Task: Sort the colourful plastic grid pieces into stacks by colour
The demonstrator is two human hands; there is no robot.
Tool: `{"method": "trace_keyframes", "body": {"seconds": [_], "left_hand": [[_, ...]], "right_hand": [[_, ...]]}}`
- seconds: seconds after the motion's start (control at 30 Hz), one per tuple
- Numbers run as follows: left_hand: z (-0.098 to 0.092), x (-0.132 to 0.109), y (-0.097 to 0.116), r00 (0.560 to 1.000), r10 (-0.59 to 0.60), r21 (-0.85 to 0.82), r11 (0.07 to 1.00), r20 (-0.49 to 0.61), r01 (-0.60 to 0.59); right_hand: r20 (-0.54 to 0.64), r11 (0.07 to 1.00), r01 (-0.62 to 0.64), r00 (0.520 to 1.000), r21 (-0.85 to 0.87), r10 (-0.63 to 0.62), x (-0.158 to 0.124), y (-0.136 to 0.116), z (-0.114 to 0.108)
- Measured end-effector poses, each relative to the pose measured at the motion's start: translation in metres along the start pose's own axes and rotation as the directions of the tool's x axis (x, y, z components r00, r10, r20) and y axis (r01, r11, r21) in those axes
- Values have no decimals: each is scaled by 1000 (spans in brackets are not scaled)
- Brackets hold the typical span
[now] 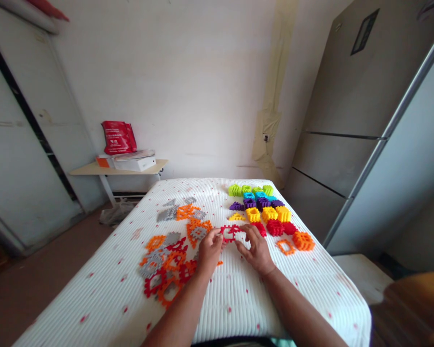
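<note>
In the head view, both of the person's bare forearms reach forward over a bench (pixel 238 299) covered by a white ribbed cloth dotted with small red marks. The left hand (pixel 209 250) and the right hand (pixel 256 248) meet near the middle of the cloth, and between them they hold a red frame piece (pixel 230 233), an open square of interlocking plastic. The left hand's fingers are curled, with thumb and fingertips pinched on the piece's left edge; the right hand's fingers are closed likewise on its right edge. The piece sits just above the cloth, between the two thumbs.

To the left of the hands lies a loose scatter of flat pieces (pixel 168 260) in orange, grey and red, some overlapping. Farther back on the left are more grey and orange flat pieces (pixel 183 212). To the right, assembled cubes stand in rows by colour: green cubes (pixel 249 190) at the far end, then blue cubes (pixel 257 195), purple cubes (pixel 262 203), yellow cubes (pixel 271 214) and red cubes (pixel 277 227). An orange cube (pixel 304 240) stands nearest on the right, with a flat orange frame (pixel 285 247) just beside it.

Beyond the bench, a small shelf (pixel 90 168) by the wall carries a red bag (pixel 118 137) and a white box (pixel 135 164). A tall grey refrigerator (pixel 347 120) stands at the right.
</note>
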State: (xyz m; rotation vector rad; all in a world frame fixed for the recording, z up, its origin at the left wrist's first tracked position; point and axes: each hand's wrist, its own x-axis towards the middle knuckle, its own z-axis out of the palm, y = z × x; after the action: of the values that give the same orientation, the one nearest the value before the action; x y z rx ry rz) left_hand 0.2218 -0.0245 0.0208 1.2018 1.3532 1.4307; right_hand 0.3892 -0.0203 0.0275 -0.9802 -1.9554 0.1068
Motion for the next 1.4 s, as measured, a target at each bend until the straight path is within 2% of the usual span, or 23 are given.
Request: {"method": "trace_keyframes", "body": {"seconds": [0.17, 0.5, 0.6, 0.73, 0.9, 1.0, 1.4], "left_hand": [[-1, -2, -2, 995, 86, 87, 992, 49, -90], [0, -2, -7, 992, 69, 76, 994, 104, -77], [0, -5, -5, 991, 65, 48, 996, 114, -71], [0, -7, -5, 988, 92, 59, 993, 126, -100], [1, -6, -7, 987, 105, 96, 988, 125, -117], [1, -6, -7, 987, 106, 101, 988, 123, -119], [2, -6, -8, 984, 119, 61, 990, 132, -128]], "right_hand": [[55, 988, 146, 988, -54, -143, -1, 3, 4], [76, 980, 188, 980, -70, -183, 1, 6, 6], [23, 983, 123, 992, -139, -121, 3, 14, -5], [-91, 954, -61, 995, -293, 36, 6, 32, -24], [-65, 884, -171, 985, -435, 158, 8, 45, -33], [-47, 858, -197, 979, -474, 199, 8, 48, -31], [-42, 839, -200, 977, -506, 207, 8, 49, -26]]}}
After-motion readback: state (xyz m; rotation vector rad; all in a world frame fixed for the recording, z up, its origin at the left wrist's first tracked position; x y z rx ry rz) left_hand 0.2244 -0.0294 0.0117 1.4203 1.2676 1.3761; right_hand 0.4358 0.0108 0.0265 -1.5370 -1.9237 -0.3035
